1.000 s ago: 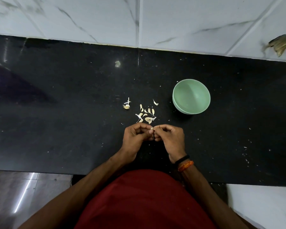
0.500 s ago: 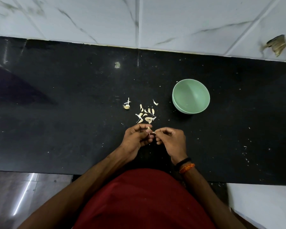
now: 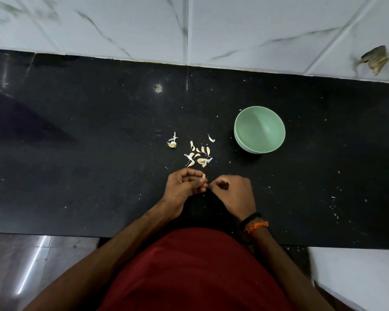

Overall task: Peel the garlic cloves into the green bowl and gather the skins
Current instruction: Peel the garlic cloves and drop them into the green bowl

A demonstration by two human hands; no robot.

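- Over a black stone counter [image 3: 76,176], a person's left hand [image 3: 184,187] pinches a small garlic clove [image 3: 203,176] between thumb and curled fingers, apparently to keep it steady for peeling.
- Just beside it, the right hand [image 3: 234,191] has its fingertips drawn together at the clove's lower end, seemingly nipping a thread of skin; the strip itself is too fine to make out.
- Beyond the hands, near the fingertips, lies a loose cluster of cloves and skins [image 3: 199,154], close enough to reach the next one easily.
- Left of the cluster, the garlic root stub [image 3: 172,143] sits apart.
- To the right of the cluster, the green bowl [image 3: 259,130] stands upright and looks empty, judged ready to take peeled cloves.
- Fine pale flecks dot the counter, so gathering the skins appears some way off.
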